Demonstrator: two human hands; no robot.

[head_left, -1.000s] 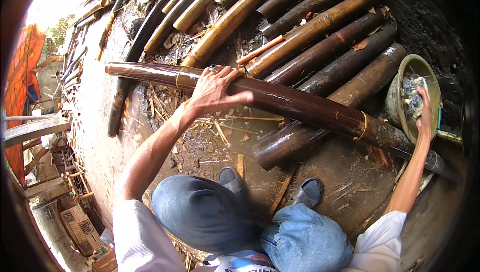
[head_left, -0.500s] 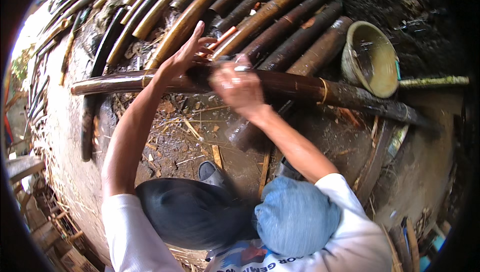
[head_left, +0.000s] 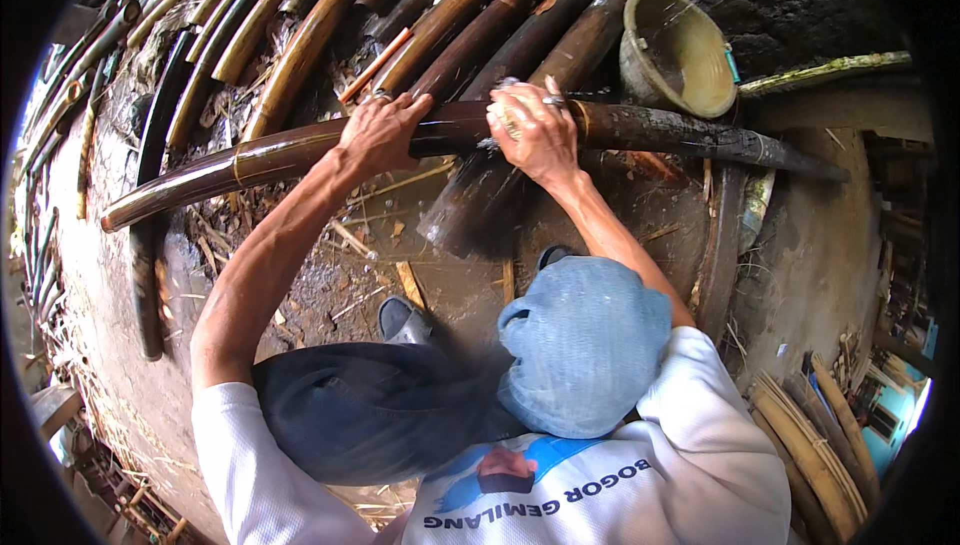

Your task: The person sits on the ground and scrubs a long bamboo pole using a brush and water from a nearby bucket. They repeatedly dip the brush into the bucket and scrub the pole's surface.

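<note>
A long, dark, wet bamboo pole (head_left: 285, 153) lies crosswise in front of me, with pale rings at its joints. My left hand (head_left: 385, 135) is closed over the top of the pole, left of its middle. Further right, my right hand (head_left: 540, 137) presses a crumpled, shiny scouring pad (head_left: 509, 121) against the pole. Most of the pad is hidden under the fingers. Beneath the pole, a thick dark log (head_left: 462, 207) runs crosswise under its middle, and another dark pole (head_left: 147, 290) passes under its left end.
Beyond the pole lie several rows of brown and black bamboo poles (head_left: 320, 40). A pale bucket (head_left: 640, 70) leans at the back right, beside a greenish stick (head_left: 825, 72). Wood scraps (head_left: 410, 285) litter the wet ground. Split bamboo (head_left: 810, 445) lies at the lower right.
The whole view has shifted, so the bucket and poles appear further left and higher. My left hand, raised with fingers spread before, now grips the pole. The right hand is less blurred.
</note>
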